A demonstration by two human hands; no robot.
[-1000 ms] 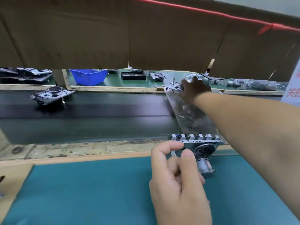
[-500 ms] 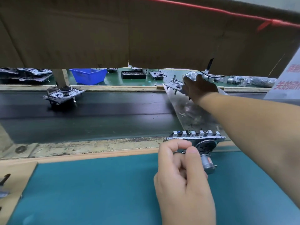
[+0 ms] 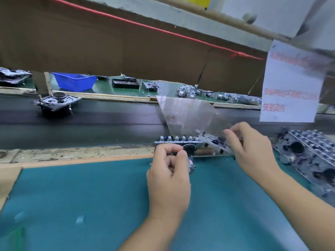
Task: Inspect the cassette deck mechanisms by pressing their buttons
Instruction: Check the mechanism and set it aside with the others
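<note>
Cassette deck mechanism (image 3: 178, 142): stands on edge at the far border of the teal desk (image 3: 90, 196), its row of buttons uppermost, against the black conveyor belt (image 3: 90, 120). Left hand (image 3: 169, 175): fingers and thumb curled, pinching the lower part of this mechanism beside its small motor. Second mechanism (image 3: 214, 142): just right of the first, tilted, touching or nearly touching it; blurred. Right hand (image 3: 251, 147): fingers curled round the second mechanism's right end. Clear plastic sheet (image 3: 184, 113): slanting across the belt directly behind both mechanisms. Third mechanism (image 3: 57, 102): well left of the first, lying on the belt. Stack of further mechanisms (image 3: 308, 156): right of the right hand, on the desk. Blue bin (image 3: 75, 81): beyond the belt, far left. Printed notice (image 3: 290, 84): hanging above right.
</note>
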